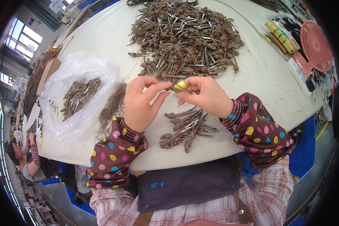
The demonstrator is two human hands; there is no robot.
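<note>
My left hand [144,98] and my right hand [209,96] meet over the table just in front of a large heap. Between their fingertips is a short brown knotted cord [173,89], partly hidden by the fingers. The left fingertips pinch its left end; my right thumb and fingers close on the other end. A small yellow piece [180,86] sits at the right fingertips; its kind is unclear. Below the hands lies a small group of knotted brown cords [184,130] with metal tips. Beyond them is the big heap of similar cords [184,41].
A clear plastic bag [51,122] holding more cords lies left, beside loose brown threads [115,103]. A cardboard box [48,75] stands at the left edge. Far right are a pink fan [316,46] and a yellow bundle [284,37]. Another person [30,162] sits far left.
</note>
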